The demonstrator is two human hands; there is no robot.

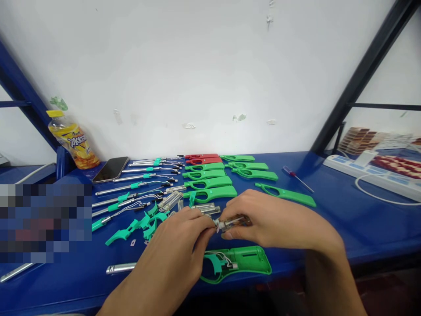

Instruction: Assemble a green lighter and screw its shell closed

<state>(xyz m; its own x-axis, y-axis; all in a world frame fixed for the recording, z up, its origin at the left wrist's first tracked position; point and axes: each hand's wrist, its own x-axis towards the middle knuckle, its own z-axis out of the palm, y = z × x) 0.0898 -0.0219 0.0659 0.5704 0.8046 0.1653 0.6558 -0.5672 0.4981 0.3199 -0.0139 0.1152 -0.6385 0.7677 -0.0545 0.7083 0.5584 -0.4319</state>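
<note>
My right hand (248, 217) is closed around a clear lighter fuel tank (228, 224), held just above the blue table. The fingertips of my left hand (184, 235) are pinched at the tank's left end; whatever they grip there is too small to make out. Below the hands lies an opened green lighter half-shell (253, 261), with a teal trigger (215, 265) and white wires inside. A metal lighter tube (120, 267) sticks out to its left, partly hidden by my left arm. More clear tanks (205, 208) lie just behind my hands.
Teal triggers (143, 224) and metal tubes with wires (125, 177) lie to the left. Green shells (210, 182) and red shells (202, 159) are lined up behind. A screwdriver (297, 177) and power strip (371, 175) are right; a phone (111, 170) and drink bottle (74, 140) stand left.
</note>
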